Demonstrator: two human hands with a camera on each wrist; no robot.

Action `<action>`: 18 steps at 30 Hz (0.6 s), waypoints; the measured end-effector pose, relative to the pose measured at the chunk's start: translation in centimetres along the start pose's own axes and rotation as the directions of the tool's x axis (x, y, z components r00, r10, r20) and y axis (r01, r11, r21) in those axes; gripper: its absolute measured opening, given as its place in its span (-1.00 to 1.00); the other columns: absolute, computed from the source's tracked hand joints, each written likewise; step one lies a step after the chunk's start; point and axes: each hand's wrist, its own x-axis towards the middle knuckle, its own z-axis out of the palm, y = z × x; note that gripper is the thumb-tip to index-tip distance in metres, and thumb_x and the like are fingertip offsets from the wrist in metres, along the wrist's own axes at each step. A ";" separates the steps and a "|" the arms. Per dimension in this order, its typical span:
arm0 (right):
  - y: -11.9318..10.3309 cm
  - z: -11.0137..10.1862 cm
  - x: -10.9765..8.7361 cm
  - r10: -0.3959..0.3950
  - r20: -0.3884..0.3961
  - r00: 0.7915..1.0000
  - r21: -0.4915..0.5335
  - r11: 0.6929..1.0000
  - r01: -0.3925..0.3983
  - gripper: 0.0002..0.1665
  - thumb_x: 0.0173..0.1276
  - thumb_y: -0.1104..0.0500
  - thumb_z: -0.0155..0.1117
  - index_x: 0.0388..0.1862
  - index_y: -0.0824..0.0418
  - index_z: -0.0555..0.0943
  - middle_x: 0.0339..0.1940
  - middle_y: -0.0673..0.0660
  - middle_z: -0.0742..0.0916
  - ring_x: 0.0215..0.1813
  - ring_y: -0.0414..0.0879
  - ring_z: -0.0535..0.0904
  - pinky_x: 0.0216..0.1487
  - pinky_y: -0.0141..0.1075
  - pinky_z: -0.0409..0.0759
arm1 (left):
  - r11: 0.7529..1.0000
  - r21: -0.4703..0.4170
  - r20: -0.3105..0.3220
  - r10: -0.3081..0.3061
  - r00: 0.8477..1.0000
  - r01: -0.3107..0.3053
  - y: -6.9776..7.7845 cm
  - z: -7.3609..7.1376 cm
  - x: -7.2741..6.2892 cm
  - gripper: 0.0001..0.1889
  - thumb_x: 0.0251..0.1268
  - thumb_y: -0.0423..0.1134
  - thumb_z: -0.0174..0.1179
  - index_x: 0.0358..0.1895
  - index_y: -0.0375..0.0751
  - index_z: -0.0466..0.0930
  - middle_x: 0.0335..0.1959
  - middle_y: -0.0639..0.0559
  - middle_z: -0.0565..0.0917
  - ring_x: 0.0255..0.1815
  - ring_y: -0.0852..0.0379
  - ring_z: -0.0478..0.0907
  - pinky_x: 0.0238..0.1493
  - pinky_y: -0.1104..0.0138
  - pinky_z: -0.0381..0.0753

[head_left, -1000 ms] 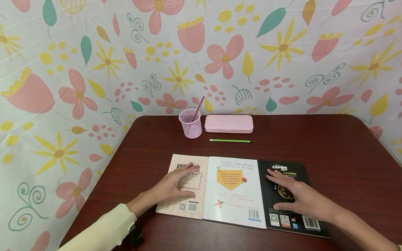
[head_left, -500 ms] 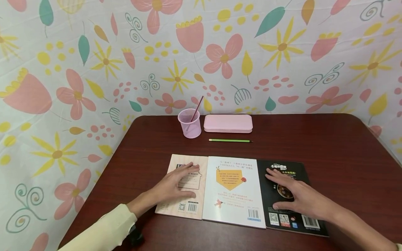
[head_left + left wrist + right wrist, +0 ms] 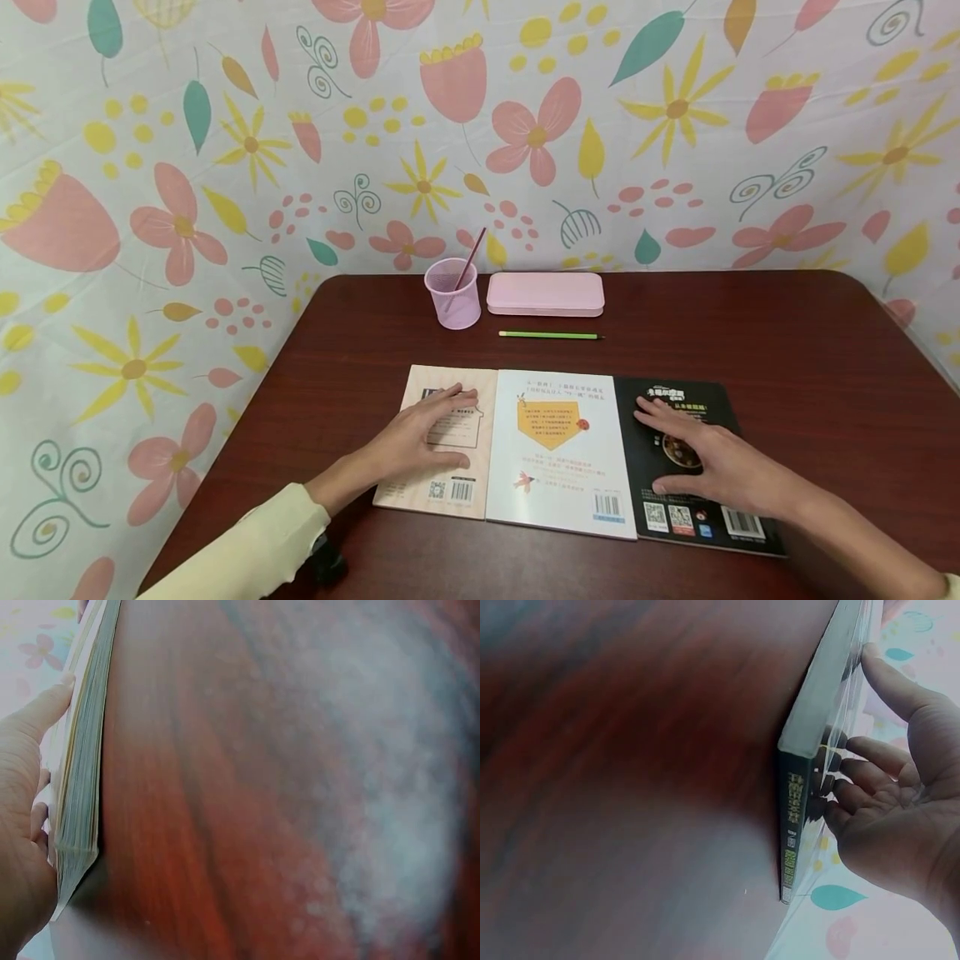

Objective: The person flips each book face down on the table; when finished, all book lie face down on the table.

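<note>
Three books lie side by side, flat on the table. My left hand [image 3: 412, 437] rests on the beige book [image 3: 397, 492] at the left, its fingers spread and thumb apart. On the black book [image 3: 712, 533] at the right, my right hand [image 3: 723, 467] lies with fingers extended. Between them is a white book [image 3: 558, 492] with an orange panel and a barcode; neither hand is on it. The left wrist view shows the left hand [image 3: 26, 802] at the page edges of the beige book [image 3: 82, 765]. In the right wrist view, fingertips of the right hand [image 3: 900, 772] meet the black book's cover [image 3: 791, 817].
Behind the books a green pencil [image 3: 550, 336] lies across the dark wooden table [image 3: 810, 350]. Farther back stand a pink mesh pen cup [image 3: 453, 304] holding a dark red pencil [image 3: 472, 254], and a pink pencil case [image 3: 546, 294]. A floral cloth [image 3: 300, 150] hangs behind the table.
Both hands keep their places on the books. The head view has shifted very slightly; the books, cup, case and pencil stay where they were.
</note>
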 end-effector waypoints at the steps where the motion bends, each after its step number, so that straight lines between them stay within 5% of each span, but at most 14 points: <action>1: 0.0 0.0 0.0 0.000 0.001 1.000 0.001 1.000 0.000 0.13 0.18 -0.27 0.63 0.63 0.14 0.42 0.70 0.26 0.32 0.61 0.39 0.27 0.19 -0.05 0.65 | 1.000 0.002 0.000 -0.001 1.000 0.001 0.0 0.0 0.0 -0.08 0.15 0.01 0.63 0.59 0.03 0.41 0.63 0.13 0.37 0.70 -0.01 0.13 0.58 -0.19 0.20; 18: 0.6 -0.2 -0.4 -0.006 -0.015 1.000 0.008 1.000 0.006 0.14 0.16 -0.29 0.62 0.64 0.09 0.41 0.70 0.21 0.33 0.60 0.35 0.29 0.22 -0.27 0.60 | 1.000 0.013 -0.012 -0.005 1.000 0.005 -0.6 0.2 -0.2 -0.08 0.16 0.07 0.62 0.60 0.09 0.41 0.63 0.18 0.36 0.69 -0.01 0.15 0.60 -0.16 0.18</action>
